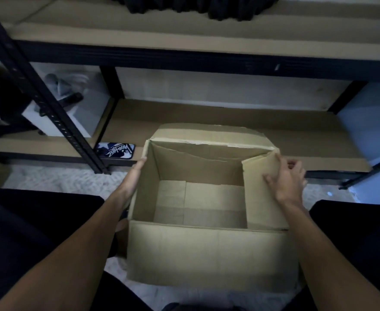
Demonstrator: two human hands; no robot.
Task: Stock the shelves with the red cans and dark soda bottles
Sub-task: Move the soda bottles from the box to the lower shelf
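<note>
While pressing a flat, straight-fingered left hand (135,173) against the left wall of one open cardboard box (207,250) at the front edge of the lower shelf (229,117), gripping its right flap (259,198) with the right hand (289,178), thumb inside. Crowding the back of the upper shelf (139,37): dark bottles (184,4), too dim for counting.

The box (207,250) is matt brown cardboard, creased, with torn flap edges. The shelf boards (139,41) look like matt pressed wood on a black perforated metal frame (56,117). The floor covering (56,178) looks fluffy.
</note>
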